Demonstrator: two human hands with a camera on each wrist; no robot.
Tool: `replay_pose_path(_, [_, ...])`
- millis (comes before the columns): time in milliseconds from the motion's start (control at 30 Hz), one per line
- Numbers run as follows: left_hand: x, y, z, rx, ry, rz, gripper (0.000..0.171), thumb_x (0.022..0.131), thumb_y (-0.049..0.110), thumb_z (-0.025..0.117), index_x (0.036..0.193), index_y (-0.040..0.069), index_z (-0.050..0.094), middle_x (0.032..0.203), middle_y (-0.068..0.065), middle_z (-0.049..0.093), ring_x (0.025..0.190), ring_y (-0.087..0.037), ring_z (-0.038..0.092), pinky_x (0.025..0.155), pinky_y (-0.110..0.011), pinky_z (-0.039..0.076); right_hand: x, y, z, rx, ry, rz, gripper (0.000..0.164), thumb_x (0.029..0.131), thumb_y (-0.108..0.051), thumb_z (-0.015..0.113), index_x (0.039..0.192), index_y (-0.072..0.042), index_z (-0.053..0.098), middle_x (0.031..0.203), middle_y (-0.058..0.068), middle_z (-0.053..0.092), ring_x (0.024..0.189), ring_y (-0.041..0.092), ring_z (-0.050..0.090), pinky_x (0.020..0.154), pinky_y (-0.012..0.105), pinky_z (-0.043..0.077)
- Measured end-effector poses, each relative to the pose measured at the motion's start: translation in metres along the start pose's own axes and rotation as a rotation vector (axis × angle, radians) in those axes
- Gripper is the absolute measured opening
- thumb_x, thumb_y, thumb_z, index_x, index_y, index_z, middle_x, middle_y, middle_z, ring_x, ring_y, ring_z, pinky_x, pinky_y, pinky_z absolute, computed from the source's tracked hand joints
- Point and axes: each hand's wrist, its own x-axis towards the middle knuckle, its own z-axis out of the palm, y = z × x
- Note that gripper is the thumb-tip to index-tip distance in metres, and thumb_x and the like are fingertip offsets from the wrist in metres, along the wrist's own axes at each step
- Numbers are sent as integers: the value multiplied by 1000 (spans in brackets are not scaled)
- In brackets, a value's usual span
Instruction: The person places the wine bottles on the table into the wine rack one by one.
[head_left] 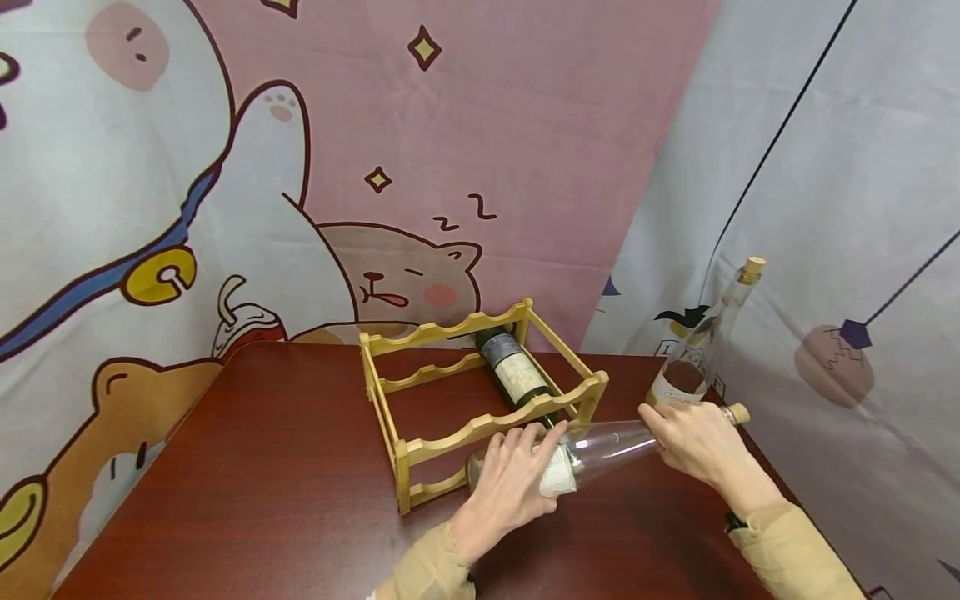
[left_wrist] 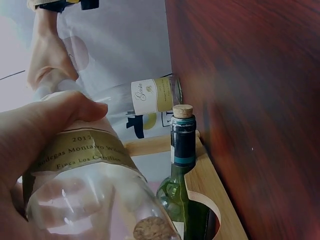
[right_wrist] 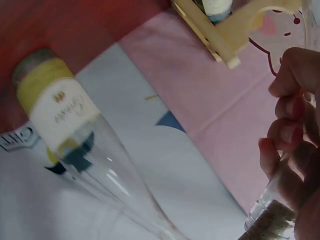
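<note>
A clear, corked wine bottle is held on its side in front of the wooden wine rack. My left hand grips its body over the label, near the base. Around its neck, just short of the cork, the fingers of my right hand are curled. In the left wrist view the label shows partly beneath my thumb. A green wine bottle lies in the rack's right-hand slot, its corked neck pointing out the front.
A second clear corked bottle stands upright at the table's back right, behind my right hand. The dark red table meets a cartoon-printed cloth at the back and another hanging cloth at the right.
</note>
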Motion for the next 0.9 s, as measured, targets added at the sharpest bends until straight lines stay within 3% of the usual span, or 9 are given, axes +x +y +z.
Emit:
replay_pose_path(300, [1, 4, 9, 81, -56, 49, 109, 42, 58, 83, 136, 24, 38, 107, 3, 59, 84, -17, 59, 65, -31, 48, -21, -6, 9, 3, 8, 58, 14, 55, -12, 49, 68, -10, 48, 50, 2, 50, 34, 24, 43, 31, 35, 26])
replay_pose_path(467, [0, 4, 12, 96, -74, 93, 108, 46, 61, 81, 137, 24, 36, 114, 2, 57, 93, -16, 58, 75, -30, 50, -30, -9, 10, -9, -17, 79, 24, 49, -11, 60, 69, -11, 48, 49, 0, 48, 34, 23, 43, 31, 33, 26])
replay_pose_path(700, [-1, 1, 14, 81, -39, 166, 101, 52, 65, 78, 136, 26, 38, 123, -1, 55, 109, -18, 55, 88, -32, 50, -42, -14, 14, -11, -44, 143, 21, 50, -11, 59, 67, -12, 47, 45, -1, 44, 32, 19, 41, 31, 30, 20])
replay_pose_path(900, [1, -6, 15, 38, 9, 186, 88, 59, 67, 72, 132, 27, 44, 123, 0, 55, 113, -18, 52, 92, -35, 48, -48, -16, 15, -29, -81, 201, 31, 45, -11, 67, 67, -13, 47, 45, -4, 43, 32, 16, 39, 32, 27, 18])
